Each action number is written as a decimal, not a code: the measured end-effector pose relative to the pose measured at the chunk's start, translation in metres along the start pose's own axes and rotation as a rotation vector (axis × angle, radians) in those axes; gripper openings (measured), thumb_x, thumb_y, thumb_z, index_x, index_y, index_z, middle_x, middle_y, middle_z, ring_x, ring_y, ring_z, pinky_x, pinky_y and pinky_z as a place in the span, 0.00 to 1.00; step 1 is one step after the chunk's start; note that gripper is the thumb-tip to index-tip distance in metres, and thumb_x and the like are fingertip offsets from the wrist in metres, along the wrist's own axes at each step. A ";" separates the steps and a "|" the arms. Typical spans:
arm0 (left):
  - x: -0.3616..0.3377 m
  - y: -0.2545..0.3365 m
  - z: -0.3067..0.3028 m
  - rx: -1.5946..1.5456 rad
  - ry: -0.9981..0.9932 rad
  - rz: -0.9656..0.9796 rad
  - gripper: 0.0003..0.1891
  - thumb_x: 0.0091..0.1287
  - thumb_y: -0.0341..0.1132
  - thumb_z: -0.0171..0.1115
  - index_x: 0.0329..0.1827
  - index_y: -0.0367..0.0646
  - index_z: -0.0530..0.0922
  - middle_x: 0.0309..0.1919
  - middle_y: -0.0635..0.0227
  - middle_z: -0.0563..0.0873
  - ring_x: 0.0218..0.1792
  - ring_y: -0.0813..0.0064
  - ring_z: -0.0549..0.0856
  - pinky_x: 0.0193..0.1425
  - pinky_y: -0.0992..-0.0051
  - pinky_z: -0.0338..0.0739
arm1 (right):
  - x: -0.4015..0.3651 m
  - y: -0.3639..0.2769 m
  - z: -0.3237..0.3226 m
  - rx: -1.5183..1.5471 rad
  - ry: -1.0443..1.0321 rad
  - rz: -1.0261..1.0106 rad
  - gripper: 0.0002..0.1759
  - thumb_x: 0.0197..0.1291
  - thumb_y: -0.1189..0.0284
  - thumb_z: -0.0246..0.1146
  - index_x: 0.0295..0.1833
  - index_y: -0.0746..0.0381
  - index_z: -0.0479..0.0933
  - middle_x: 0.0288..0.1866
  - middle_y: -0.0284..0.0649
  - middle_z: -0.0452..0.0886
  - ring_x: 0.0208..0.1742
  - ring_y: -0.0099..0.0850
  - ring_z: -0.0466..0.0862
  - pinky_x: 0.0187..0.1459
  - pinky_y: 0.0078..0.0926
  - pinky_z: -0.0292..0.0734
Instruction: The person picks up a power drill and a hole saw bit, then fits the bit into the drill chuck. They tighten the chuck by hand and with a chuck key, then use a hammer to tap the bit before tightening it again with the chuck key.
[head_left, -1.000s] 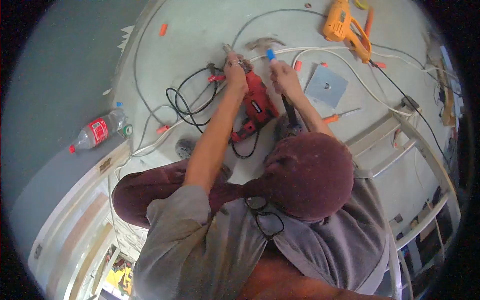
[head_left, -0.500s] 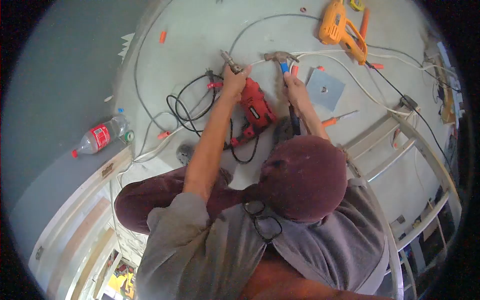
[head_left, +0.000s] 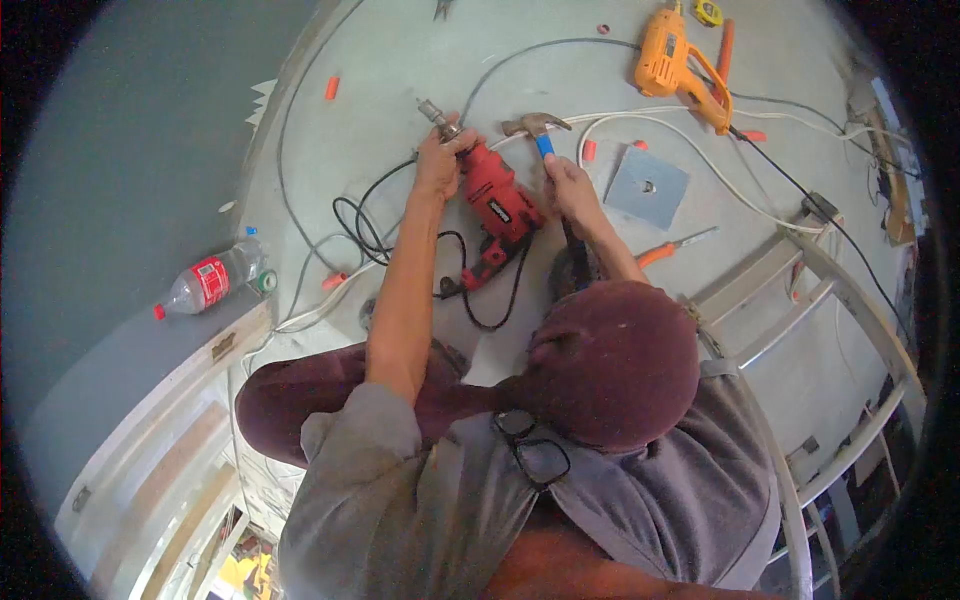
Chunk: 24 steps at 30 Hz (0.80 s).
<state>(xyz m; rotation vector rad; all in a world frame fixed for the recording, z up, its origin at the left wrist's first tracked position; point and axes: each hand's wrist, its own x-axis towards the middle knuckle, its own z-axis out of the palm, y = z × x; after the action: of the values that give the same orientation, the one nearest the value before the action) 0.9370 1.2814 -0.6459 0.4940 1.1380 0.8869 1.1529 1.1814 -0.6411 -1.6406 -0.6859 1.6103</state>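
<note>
My left hand (head_left: 438,168) is wrapped round the front end of a red power drill (head_left: 498,205), just behind its metal chuck (head_left: 432,110). The drill's handle end points down towards my knees, and its black cord (head_left: 378,190) loops over the floor to the left. My right hand (head_left: 574,192) grips a claw hammer (head_left: 544,144) by its blue-and-black handle. The hammer's head is raised to the right of the chuck, apart from it. To the right of that hand lies a grey square plate (head_left: 660,185) with a hole in its middle.
An orange heat-gun-shaped tool (head_left: 664,58) lies at the upper right, near a yellow tape measure (head_left: 708,12). An orange-handled screwdriver (head_left: 660,254) sits by a metal ladder (head_left: 785,325). A plastic bottle (head_left: 212,283) lies left. White cable (head_left: 690,150) and orange tube pieces (head_left: 331,88) are scattered around.
The hammer in my right hand has moved left, towards the drill's chuck. My left hand and the drill's front end have shifted slightly left and away from me.
</note>
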 end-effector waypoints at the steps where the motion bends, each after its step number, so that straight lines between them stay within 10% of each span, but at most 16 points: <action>1: 0.000 0.001 0.003 -0.023 -0.049 0.008 0.36 0.63 0.25 0.69 0.72 0.32 0.61 0.44 0.58 0.83 0.43 0.62 0.87 0.48 0.65 0.84 | 0.001 -0.003 0.001 -0.012 0.001 -0.004 0.25 0.75 0.51 0.52 0.36 0.61 0.76 0.26 0.31 0.75 0.27 0.23 0.72 0.31 0.26 0.68; 17: 0.011 -0.004 0.040 -0.120 0.225 -0.016 0.27 0.79 0.57 0.45 0.49 0.36 0.74 0.36 0.58 0.82 0.32 0.66 0.85 0.36 0.66 0.84 | 0.031 -0.023 0.016 -0.239 -0.095 -0.081 0.26 0.75 0.51 0.52 0.42 0.66 0.77 0.25 0.42 0.79 0.28 0.32 0.80 0.34 0.33 0.75; 19: 0.016 -0.005 0.042 -0.089 0.345 0.014 0.27 0.79 0.57 0.46 0.46 0.36 0.75 0.32 0.59 0.82 0.28 0.68 0.84 0.31 0.68 0.83 | 0.038 -0.024 0.012 -0.136 -0.104 -0.119 0.20 0.76 0.51 0.52 0.39 0.57 0.70 0.22 0.25 0.65 0.18 0.16 0.63 0.17 0.20 0.57; 22: 0.014 -0.009 0.048 0.034 0.421 0.126 0.27 0.79 0.57 0.46 0.43 0.37 0.75 0.28 0.61 0.81 0.25 0.70 0.83 0.29 0.69 0.81 | 0.040 -0.033 0.014 -0.009 0.088 -0.139 0.21 0.76 0.51 0.53 0.37 0.57 0.70 0.21 0.25 0.65 0.17 0.16 0.62 0.17 0.19 0.56; 24: 0.017 -0.012 0.047 0.025 0.431 0.151 0.27 0.79 0.57 0.46 0.42 0.37 0.75 0.28 0.62 0.80 0.25 0.70 0.82 0.29 0.70 0.81 | 0.040 -0.033 0.015 -0.066 0.145 -0.065 0.25 0.75 0.51 0.52 0.39 0.63 0.79 0.25 0.38 0.79 0.24 0.27 0.78 0.29 0.30 0.74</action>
<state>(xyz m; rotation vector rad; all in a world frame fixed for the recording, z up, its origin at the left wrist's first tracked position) 0.9870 1.2923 -0.6465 0.4231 1.5181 1.1471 1.1450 1.2344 -0.6381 -1.7455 -0.7157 1.4211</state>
